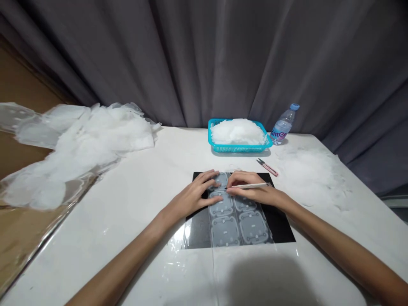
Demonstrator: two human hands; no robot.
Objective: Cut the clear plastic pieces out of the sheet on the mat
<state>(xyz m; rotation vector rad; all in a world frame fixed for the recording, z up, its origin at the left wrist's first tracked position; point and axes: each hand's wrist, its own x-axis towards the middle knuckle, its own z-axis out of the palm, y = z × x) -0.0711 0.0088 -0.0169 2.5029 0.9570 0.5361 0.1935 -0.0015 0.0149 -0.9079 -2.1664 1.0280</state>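
Shiny white table [143,255] under black mat [282,225]. Clear sheet [225,231] with squares on top of mat. Left hand [194,193] on sheet above mat, fingers spread. Right hand [256,194] over mat, pinching thin white stick [251,186]. Blue basket [239,148] behind mat. Gray wavy curtain [207,63] farther behind mat.

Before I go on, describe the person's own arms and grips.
The left forearm and right forearm are slender and bare, with no sleeve, watch or bracelet in view. The left grip and right grip are ungloved, slim-fingered hands; no rings show. Any fine markings are too small to tell.
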